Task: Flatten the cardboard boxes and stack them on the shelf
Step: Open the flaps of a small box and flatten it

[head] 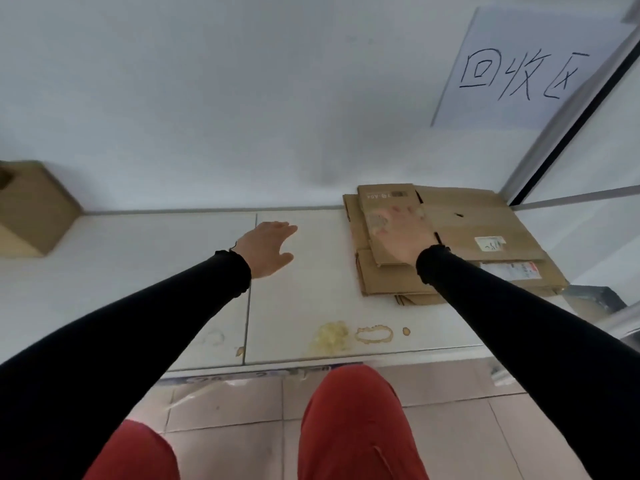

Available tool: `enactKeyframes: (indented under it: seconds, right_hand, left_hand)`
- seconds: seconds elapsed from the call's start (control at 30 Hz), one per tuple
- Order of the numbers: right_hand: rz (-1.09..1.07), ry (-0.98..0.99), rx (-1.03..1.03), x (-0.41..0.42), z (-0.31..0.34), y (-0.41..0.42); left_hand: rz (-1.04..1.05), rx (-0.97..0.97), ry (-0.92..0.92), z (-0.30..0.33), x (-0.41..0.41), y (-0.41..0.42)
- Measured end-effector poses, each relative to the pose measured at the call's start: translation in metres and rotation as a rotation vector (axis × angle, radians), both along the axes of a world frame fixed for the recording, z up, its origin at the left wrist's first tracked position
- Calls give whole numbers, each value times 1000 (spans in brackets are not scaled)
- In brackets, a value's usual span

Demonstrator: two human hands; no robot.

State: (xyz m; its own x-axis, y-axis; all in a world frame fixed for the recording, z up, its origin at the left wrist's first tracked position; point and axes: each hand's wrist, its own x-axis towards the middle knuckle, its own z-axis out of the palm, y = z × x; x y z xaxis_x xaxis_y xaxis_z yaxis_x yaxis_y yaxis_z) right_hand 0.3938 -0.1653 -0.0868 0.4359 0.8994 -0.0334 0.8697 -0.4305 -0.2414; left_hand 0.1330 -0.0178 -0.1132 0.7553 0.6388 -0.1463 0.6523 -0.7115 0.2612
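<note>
A stack of flattened cardboard boxes lies on the white shelf at the right, against the wall. The top piece is a small flat brown box with a printed label. My right hand rests flat on this top piece, fingers spread, blurred by motion. Left of the stack, my left hand hovers over the bare shelf, fingers apart and holding nothing. One upright brown box, not flattened, stands at the far left by the wall.
A paper sign with handwritten characters hangs on the wall above the stack. A metal frame post borders the shelf on the right. Brown stains mark the shelf's front. Tiled floor and my red trousers are below.
</note>
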Motion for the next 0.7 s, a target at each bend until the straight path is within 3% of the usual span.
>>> enactKeyframes:
  seconds: [0.1,0.23,0.7]
  right_hand:
    - [147,82,32,-65,8,34]
    - [320,33,54,-145,9,79]
    - [651,134,74,-392,8,227]
  left_hand:
    - [72,35,-10,7,-66,11]
    - [172,52,-19,13,-153,27]
    - [546,187,-138,22,-408,104]
